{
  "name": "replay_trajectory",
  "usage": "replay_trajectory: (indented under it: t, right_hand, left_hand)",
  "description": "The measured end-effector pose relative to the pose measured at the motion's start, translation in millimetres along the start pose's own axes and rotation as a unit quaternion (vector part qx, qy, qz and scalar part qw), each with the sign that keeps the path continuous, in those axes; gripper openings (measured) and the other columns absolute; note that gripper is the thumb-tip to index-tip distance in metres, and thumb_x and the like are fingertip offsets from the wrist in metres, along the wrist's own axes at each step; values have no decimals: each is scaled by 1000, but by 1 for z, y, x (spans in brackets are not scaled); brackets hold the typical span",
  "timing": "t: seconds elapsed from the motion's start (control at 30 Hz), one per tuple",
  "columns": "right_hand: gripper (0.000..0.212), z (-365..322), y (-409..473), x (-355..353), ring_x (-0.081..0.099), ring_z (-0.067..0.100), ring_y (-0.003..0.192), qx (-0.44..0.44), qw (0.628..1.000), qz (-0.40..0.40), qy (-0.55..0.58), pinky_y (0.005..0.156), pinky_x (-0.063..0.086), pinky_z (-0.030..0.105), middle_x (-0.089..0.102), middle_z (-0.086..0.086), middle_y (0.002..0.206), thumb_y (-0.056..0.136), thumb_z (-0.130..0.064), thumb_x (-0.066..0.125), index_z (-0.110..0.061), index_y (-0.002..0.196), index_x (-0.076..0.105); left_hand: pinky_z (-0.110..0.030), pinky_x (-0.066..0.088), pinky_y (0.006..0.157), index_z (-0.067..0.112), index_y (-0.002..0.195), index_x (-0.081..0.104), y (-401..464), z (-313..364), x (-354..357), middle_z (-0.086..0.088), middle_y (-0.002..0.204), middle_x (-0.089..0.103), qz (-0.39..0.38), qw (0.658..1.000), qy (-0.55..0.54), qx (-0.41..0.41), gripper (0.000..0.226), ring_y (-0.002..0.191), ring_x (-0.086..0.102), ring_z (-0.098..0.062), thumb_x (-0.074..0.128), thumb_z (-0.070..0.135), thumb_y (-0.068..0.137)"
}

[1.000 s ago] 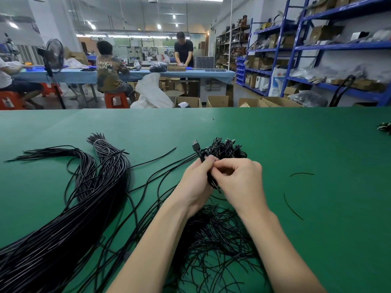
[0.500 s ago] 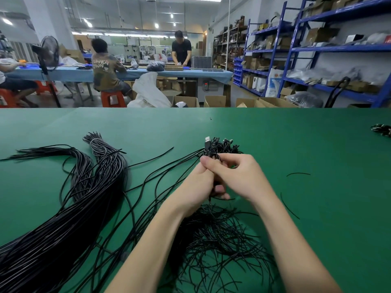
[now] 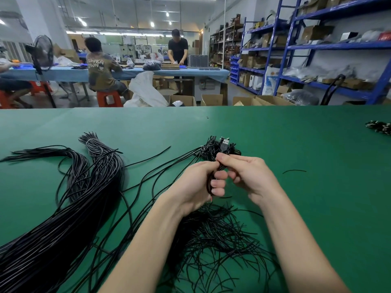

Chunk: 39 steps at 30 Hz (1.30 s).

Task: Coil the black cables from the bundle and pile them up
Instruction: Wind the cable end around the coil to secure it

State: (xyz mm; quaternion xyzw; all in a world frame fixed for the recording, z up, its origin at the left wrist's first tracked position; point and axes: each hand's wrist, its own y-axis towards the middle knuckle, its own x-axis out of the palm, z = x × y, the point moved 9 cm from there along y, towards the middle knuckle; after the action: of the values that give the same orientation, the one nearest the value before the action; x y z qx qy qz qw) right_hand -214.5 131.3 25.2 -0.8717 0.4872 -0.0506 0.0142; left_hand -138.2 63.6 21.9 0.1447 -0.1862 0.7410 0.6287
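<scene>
Gripping a small coil of black cable [image 3: 211, 182], the left hand [image 3: 196, 185] has its fingers curled round the loops, fingertips showing at the front. The right hand [image 3: 247, 176] pinches the same cable just above, thumb and forefinger closed on the strand below its USB plug [image 3: 224, 144], which now stands upright above both hands. A second ago that plug lay lower and to the left, beside the pile of finished coils [image 3: 213, 148]; since then the right hand has drawn it up and across (the hands have also closed together), so the winding looks nearly done, with only a short tail left to tuck or wrap.

Just beyond the hands, the pile sits on the green table [image 3: 296, 208], the likely drop spot. Loose cables [image 3: 160, 166] run from there leftwards to the thick bundle [image 3: 69, 208], which remains large, so most of the task lies ahead. A tangle of thin strands [image 3: 222, 240] lies under the forearms, and one stray piece [image 3: 294, 171] lies well apart to the right.
</scene>
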Motion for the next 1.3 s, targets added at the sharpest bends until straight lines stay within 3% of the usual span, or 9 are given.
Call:
replay_trajectory:
  t: [0.13, 0.33, 0.43, 0.53, 0.6, 0.67, 0.8, 1.0, 1.3]
  right_hand:
    - [16, 3, 2, -1, 45, 2, 41, 13, 1000, -16, 10, 40, 37, 13, 56, -5, 52, 79, -26, 85, -12, 83, 79]
    - [18, 4, 0, 1, 63, 6, 51, -3, 1000, -25, -9, 44, 46, 14, 72, 2, 66, 83, -30, 83, -14, 88, 77]
    - [29, 4, 2, -1, 61, 6, 51, -15, 994, -7, -109, 48, 49, 18, 73, -1, 71, 82, -39, 83, -13, 92, 75]
    - [34, 14, -6, 21, 60, 5, 51, 21, 975, -113, -189, 48, 47, 16, 74, 0, 71, 80, -45, 82, -11, 80, 81]
    - [27, 21, -12, 35, 60, 6, 52, 30, 965, -158, -207, 48, 47, 15, 74, 3, 71, 82, -36, 83, -10, 77, 80]
    - [19, 20, -12, 41, 59, 6, 51, 8, 966, -146, -211, 48, 46, 15, 73, 5, 68, 82, -27, 84, -10, 73, 79]
    - [12, 16, -13, 44, 57, 6, 51, -21, 974, -122, -188, 47, 45, 15, 73, 5, 68, 84, -16, 81, -8, 76, 80]
    - [12, 14, -15, 47, 53, 6, 51, -20, 971, -129, -198, 51, 46, 16, 65, 1, 58, 81, -5, 75, -3, 69, 78]
    - [22, 17, -18, 54, 52, 7, 55, -11, 962, -173, -213, 52, 45, 16, 63, 0, 60, 78, -3, 72, -17, 62, 77]
  left_hand:
    - [-18, 33, 45, 10, 85, 41, -1, -1, -6, -4, 65, 49, 8, 998, -65, -4, 21, 52, 36, -10, 39, 4, 104]
    - [-22, 56, 58, 9, 84, 52, 6, -13, -24, -12, 75, 64, 52, 992, -117, -16, 16, 58, 60, -12, 55, 1, 97]
    - [-23, 58, 60, 9, 87, 56, 6, -11, -44, -10, 75, 66, 122, 977, -172, 24, 11, 61, 62, -13, 58, 3, 96]
    - [-22, 56, 61, 12, 91, 57, 4, -3, -59, -6, 80, 68, 170, 960, -207, 78, 9, 70, 62, -13, 59, 7, 97]
    - [-23, 52, 64, 13, 92, 56, 3, 0, -61, -6, 83, 67, 182, 956, -211, 95, 7, 70, 60, -13, 59, 8, 97]
    - [-23, 48, 63, 14, 93, 56, 3, 1, -61, -4, 83, 68, 191, 957, -196, 101, 6, 68, 60, -11, 59, 11, 97]
    - [-19, 42, 47, 20, 91, 56, 2, 2, -61, 5, 78, 72, 193, 960, -175, 108, 9, 62, 64, -5, 60, 15, 97]
    - [-21, 51, 59, 15, 94, 56, 3, -2, -63, -1, 80, 73, 191, 952, -216, 107, 8, 65, 62, -8, 61, 10, 96]
    - [-21, 55, 53, 11, 97, 55, 5, -3, -68, -4, 83, 76, 190, 945, -237, 117, 8, 62, 66, -9, 62, 9, 95]
